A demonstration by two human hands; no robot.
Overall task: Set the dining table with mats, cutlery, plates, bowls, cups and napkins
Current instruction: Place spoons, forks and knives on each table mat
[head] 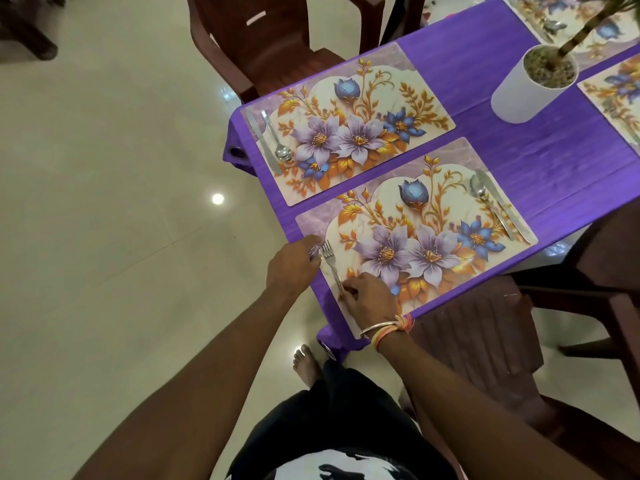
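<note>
Your right grip [367, 296] pinches the handle end of the fork [331, 266], which lies flat on the floral mat [415, 216], tines pointing away from that grip. Your left grip [294, 266] sits just beside the tines, fingertips down at the mat's edge; whether it holds anything cannot be told. Across the mat from both grips lie a spoon [479, 190] and a knife [505, 213] on the purple-covered desk [485, 81].
</note>
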